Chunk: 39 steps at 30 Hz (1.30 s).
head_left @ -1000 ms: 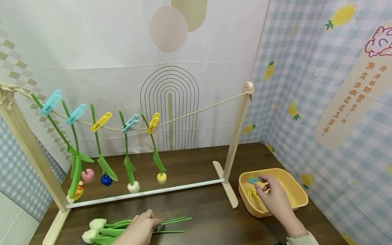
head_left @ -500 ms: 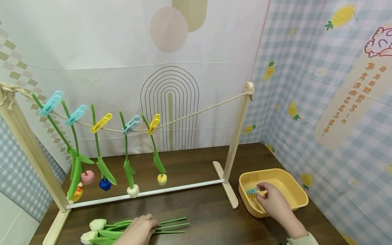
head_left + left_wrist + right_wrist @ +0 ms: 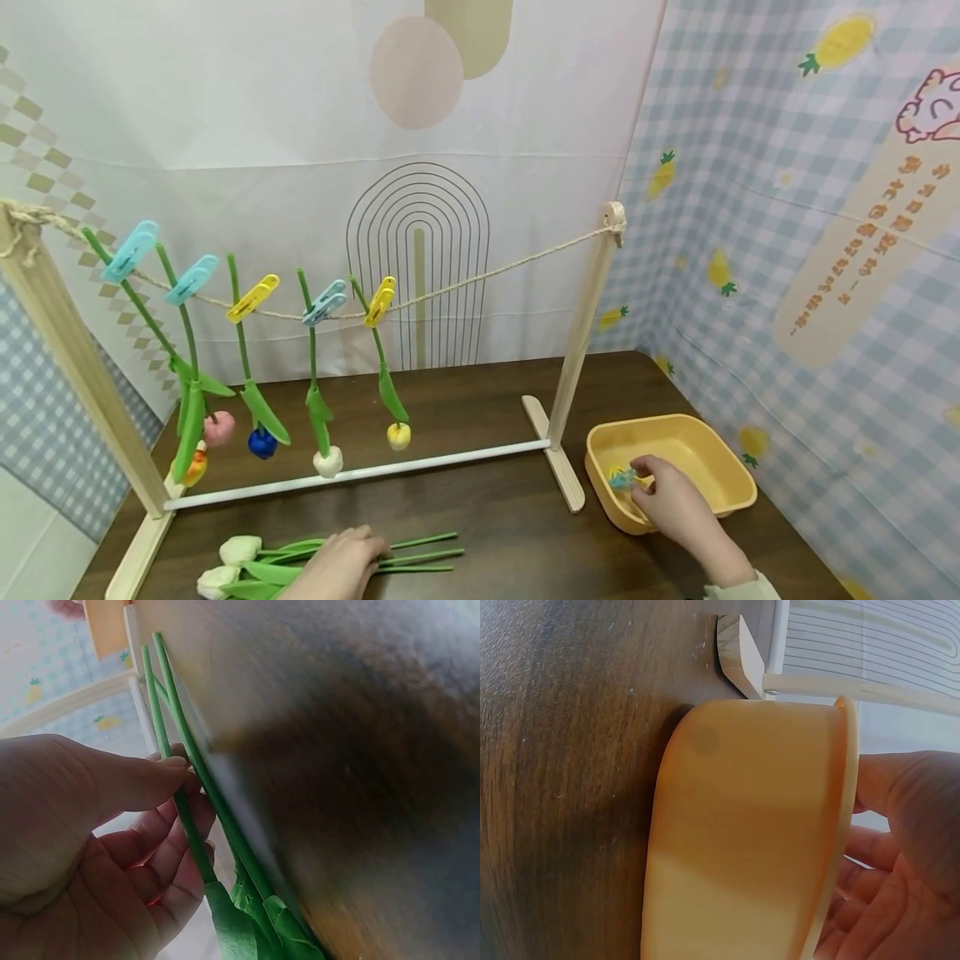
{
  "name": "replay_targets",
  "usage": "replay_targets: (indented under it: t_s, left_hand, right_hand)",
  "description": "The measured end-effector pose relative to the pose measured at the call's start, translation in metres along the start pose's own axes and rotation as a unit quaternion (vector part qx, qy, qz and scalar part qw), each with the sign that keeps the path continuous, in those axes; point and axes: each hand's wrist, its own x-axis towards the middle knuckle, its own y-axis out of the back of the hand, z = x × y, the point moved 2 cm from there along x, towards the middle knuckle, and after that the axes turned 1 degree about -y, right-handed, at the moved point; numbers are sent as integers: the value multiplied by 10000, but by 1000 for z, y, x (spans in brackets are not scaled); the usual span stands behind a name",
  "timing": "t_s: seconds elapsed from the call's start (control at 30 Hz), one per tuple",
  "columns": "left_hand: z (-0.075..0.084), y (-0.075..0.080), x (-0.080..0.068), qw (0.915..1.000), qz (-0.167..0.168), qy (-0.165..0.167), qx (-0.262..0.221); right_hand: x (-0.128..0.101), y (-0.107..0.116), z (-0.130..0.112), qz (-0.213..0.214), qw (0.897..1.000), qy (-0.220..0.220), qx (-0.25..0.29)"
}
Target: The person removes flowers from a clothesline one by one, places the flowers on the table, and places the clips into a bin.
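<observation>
My left hand (image 3: 341, 560) pinches the green stem of a white artificial tulip (image 3: 196, 847) between thumb and forefinger, low over the table. Beside it lie other stems, with white tulip heads (image 3: 240, 550) to the left of the hand. Over the yellow basin (image 3: 716, 467) at right, my right hand (image 3: 671, 500) holds a light blue clothespin (image 3: 621, 480) at its fingertips. Yellow clothespins (image 3: 615, 472) show partly behind it. In the right wrist view the basin's wall hides my right fingertips.
A rope (image 3: 487, 275) spans a wooden rack (image 3: 581, 342). Several tulips hang heads down from it by blue and yellow clothespins (image 3: 252, 298), mostly toward the left. A white bar (image 3: 442, 461) joins the rack's feet near the table (image 3: 517, 542). A checked cloth (image 3: 750, 275) borders the right side.
My right hand has shifted slightly down inside the basin with the blue clothespin, which is now turned differently. The stems by my left hand have spread a little apart; that hand has barely moved.
</observation>
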Motion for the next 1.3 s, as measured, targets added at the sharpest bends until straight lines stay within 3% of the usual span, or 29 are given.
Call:
replay_targets:
  t_s: [0.33, 0.6, 0.8, 0.87, 1.07, 1.2, 1.3]
  left_hand:
    - [0, 0, 0, 9996, -131, 172, -181]
    - [2, 3, -5, 9998, 185, -91, -68]
    - [8, 12, -6, 9992, 310, -6, -266]
    - [13, 15, -6, 9980, 516, -52, -357]
    - [26, 25, -6, 9873, 1546, -202, -318]
    - [32, 29, -6, 9714, 2353, -29, -328]
    - [36, 35, -6, 9525, 3026, -76, -338]
  right_hand:
    - [-1, 2, 0, 35, 9992, 249, -308]
    - [0, 3, -5, 519, 9961, 664, -253]
    - [1, 4, -21, 889, 9919, 888, -183]
    - [3, 3, -28, 1005, 9898, 999, -145]
    - [9, -1, -61, 1173, 9828, 1422, 47]
    - [11, 1, -90, 1184, 9777, 1732, 118]
    - [13, 7, -111, 1258, 9710, 2029, 144]
